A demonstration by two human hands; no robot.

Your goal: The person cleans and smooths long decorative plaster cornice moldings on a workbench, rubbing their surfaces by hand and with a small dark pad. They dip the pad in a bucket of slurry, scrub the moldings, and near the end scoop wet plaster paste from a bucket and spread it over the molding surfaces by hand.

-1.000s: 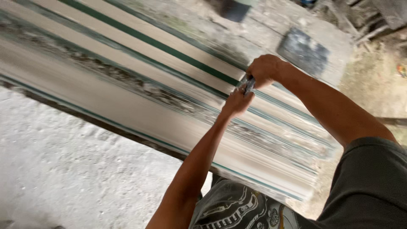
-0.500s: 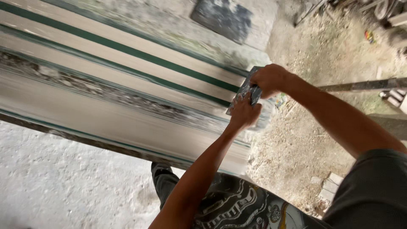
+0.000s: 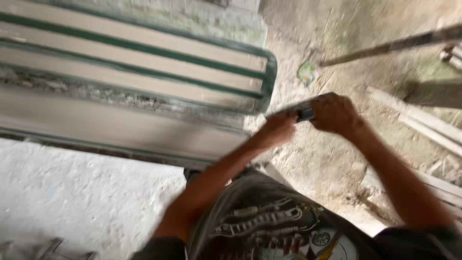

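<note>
The biggest thing in front of me is a long pale slab point(image 3: 120, 130) lying flat, with dark green stripes running its length and a green edge curving round its near right corner; a rough, crumbly grey band crosses it between the striped part and the plain smooth part closer to me. Below it on the left lies a pale, gritty floor point(image 3: 72, 202), and to the right of the slab's end the ground point(image 3: 337, 48) turns to brown dirt and dust. My patterned dark shorts point(image 3: 260, 226) fill the bottom middle of the view. On the right side of the dirt several pale wooden battens point(image 3: 428, 120) lie at a slant, and a thin dark bar point(image 3: 385, 47) stretches across the upper right, well apart from my hands. A small greenish scrap point(image 3: 307, 73) sits on the dirt just beyond the slab's corner. My right hand point(image 3: 335, 113) is closed round a small dark tool point(image 3: 304, 113) with a grey, flat part sticking out to the left; the picture is blurred, so I cannot say just what kind of tool it is. My left hand point(image 3: 277, 130) is bunched up just beside it, fingers curled, at or touching the tool's left end, though I cannot tell whether it truly grips anything. Both hands are close together, just off the slab's right end, near its green corner and over the dirt, not resting on the slab itself.
</note>
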